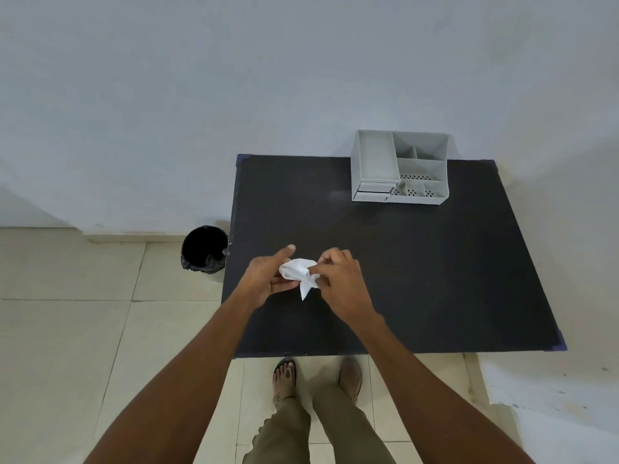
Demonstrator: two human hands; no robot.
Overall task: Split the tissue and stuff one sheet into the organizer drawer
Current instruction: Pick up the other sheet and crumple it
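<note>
A crumpled white tissue is held between both hands above the left middle of the black table. My left hand cups it from the left with the thumb raised. My right hand pinches its right side; a pointed corner hangs down. The grey organizer stands at the far edge of the table, well beyond the hands. Its small drawers sit at its lower front left and look shut or nearly so.
A black bin with a liner stands on the tiled floor just left of the table. The wall rises directly behind the table. My feet are at the table's near edge. A white surface lies at the lower right.
</note>
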